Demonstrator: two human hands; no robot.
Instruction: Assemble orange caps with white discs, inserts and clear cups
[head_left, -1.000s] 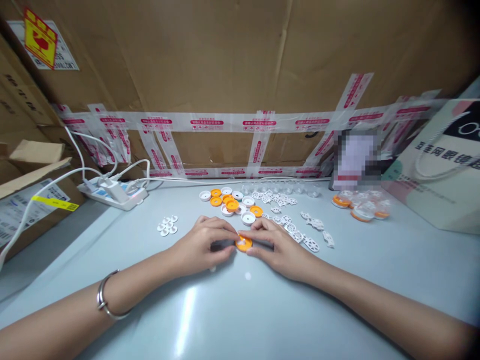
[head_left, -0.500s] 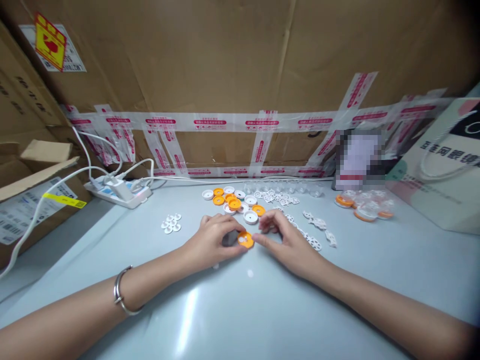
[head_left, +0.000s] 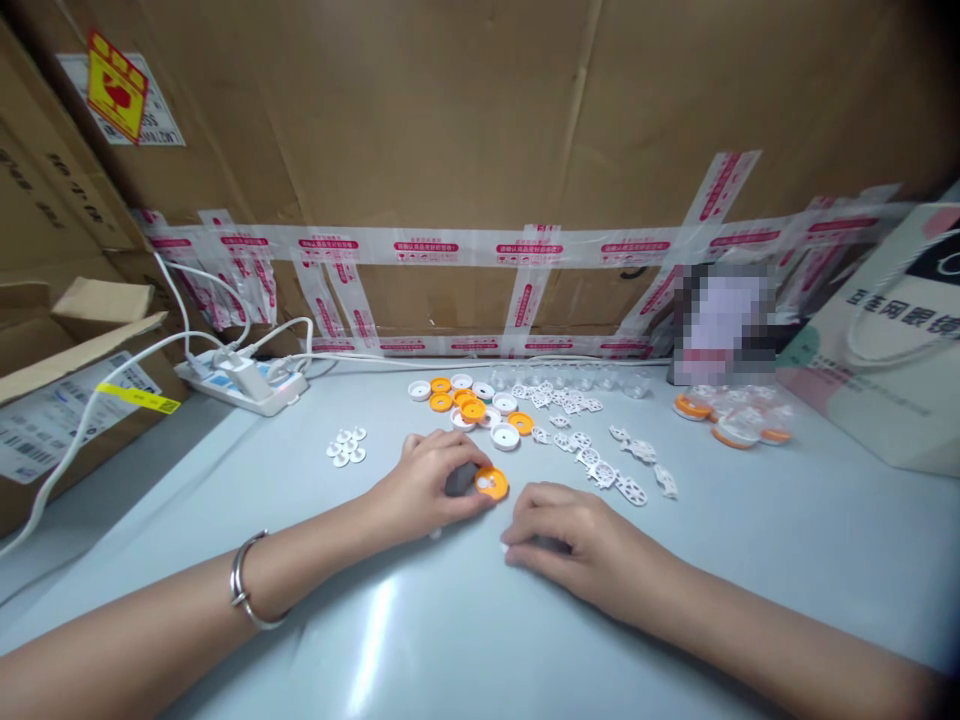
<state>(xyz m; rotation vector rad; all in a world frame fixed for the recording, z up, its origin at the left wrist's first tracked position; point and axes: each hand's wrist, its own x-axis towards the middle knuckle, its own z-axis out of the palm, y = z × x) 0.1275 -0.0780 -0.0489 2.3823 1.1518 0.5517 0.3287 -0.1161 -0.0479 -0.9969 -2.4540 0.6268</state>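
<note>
My left hand (head_left: 444, 476) holds an orange round plastic base (head_left: 492, 484) by its left edge, thumb in front and fingers behind, low over the table. Small white bits show inside the base. My right hand (head_left: 566, 530), to the right and nearer me, has its fingertips pinched on a small white plastic piece (head_left: 505, 547) at the table top; most of that piece is hidden. Beyond the hands lies a cluster of orange and white round bases (head_left: 472, 410). White perforated plastic pieces (head_left: 600, 472) run in a line to the right of it.
Several small white stemmed discs (head_left: 346, 447) lie left of my left hand. Clear domes (head_left: 577, 377) line the back. Orange-based clear assemblies (head_left: 731, 415) stand at the right. A white power strip (head_left: 247, 385) with cables, a large cardboard box (head_left: 420, 120) and a paper bag (head_left: 885, 350) border the table.
My right hand has left the orange base, moving toward me, and its fingers have closed on the small white piece. My left hand still holds the base in place. The view shifts slightly.
</note>
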